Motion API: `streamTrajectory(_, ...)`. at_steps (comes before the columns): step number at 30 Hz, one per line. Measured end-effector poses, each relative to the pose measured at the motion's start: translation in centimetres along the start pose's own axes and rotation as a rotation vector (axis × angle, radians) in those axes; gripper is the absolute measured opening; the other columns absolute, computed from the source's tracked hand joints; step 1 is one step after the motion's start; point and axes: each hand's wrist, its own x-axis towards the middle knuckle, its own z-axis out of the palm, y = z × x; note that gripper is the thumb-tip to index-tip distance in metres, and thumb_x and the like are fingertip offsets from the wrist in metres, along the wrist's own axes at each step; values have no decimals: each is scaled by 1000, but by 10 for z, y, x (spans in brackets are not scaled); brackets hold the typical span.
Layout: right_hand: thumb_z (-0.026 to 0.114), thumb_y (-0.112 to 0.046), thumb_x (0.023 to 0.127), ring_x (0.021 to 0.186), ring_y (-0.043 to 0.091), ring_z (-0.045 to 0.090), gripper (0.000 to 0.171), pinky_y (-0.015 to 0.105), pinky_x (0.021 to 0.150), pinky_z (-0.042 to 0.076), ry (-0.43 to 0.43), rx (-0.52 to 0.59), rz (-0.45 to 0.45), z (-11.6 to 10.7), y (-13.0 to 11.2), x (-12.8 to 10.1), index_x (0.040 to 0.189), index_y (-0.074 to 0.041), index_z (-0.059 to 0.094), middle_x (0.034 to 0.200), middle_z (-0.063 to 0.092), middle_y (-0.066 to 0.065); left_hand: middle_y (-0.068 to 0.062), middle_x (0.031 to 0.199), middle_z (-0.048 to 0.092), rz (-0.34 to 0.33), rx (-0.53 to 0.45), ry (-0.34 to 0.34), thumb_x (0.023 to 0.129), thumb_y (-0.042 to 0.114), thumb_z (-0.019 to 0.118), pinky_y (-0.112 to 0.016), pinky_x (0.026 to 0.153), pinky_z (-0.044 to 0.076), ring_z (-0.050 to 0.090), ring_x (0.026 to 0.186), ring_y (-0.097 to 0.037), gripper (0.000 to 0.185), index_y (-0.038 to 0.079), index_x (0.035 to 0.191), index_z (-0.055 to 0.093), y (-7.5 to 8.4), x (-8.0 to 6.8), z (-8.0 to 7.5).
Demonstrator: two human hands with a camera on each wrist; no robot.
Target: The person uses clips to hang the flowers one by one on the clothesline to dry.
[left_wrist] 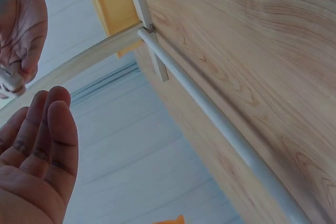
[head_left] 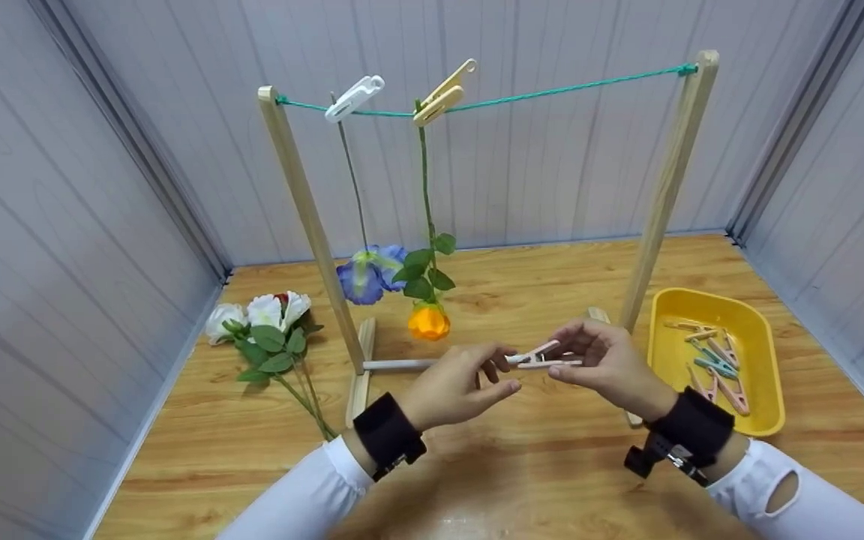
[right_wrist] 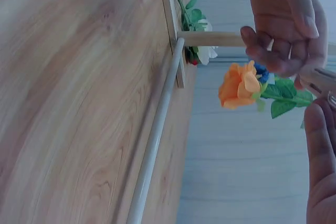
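From my station I see both hands meeting low in front of the wooden rack [head_left: 312, 225], and between them is a pink clothespin [head_left: 544, 357], held in mid-air just above the bench [head_left: 522, 465] and near the rack's white base bar [head_left: 402, 365]. My right hand [head_left: 604, 360] has its grip closed on the pin, fingers and thumb pinching the handle end so the jaw end points left. My left hand [head_left: 454, 386] comes in from the other side with thumb and forefinger curled at that free tip; whether they actually pinch it or only touch it I cannot tell, since the left wrist view shows only loosely straight fingers [left_wrist: 47, 135]. Holding the pin level between the two hands looks to me like a way of passing or re-orienting it. The yellow tray [head_left: 766, 337] sits to the right, within easy reach of the right hand, with more pins lying loose in it. On the green cord [head_left: 552, 91] a white pin [head_left: 355, 97] and a yellow pin [head_left: 443, 94] each clamp a stem, so the blue flower [head_left: 364, 276] and orange rose [head_left: 429, 321] hang head down. White roses [head_left: 259, 315] lie on the bench to the left, beside the rack's foot.
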Motion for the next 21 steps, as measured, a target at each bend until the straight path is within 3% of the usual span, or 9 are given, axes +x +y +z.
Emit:
streamTrajectory(7,73,19,91,104,10,77,30,23,84,63,28,71,18,13,1,4,118,15,61,116,81,-3,-9,104,78,25,-45,56,107,19,71,-21,75,58,69,87,-10,29,3,132,70,2,2,4)
streamTrajectory(17,78,7,94,100,9,77,28,22,82,63,79,51,73,16,4,5,120,5,67,112,81,-4,-11,97,79,95,-35,182,108,16,69,-21,73,57,68,80,-13,22,-1,121,75,0,2,5)
streamTrajectory(21,80,5,94,101,11,77,33,23,83,64,71,9,86,15,4,6,123,11,64,113,81,-5,-11,93,79,111,-19,192,108,15,70,-19,69,53,62,76,-7,20,-1,117,78,0,1,4)
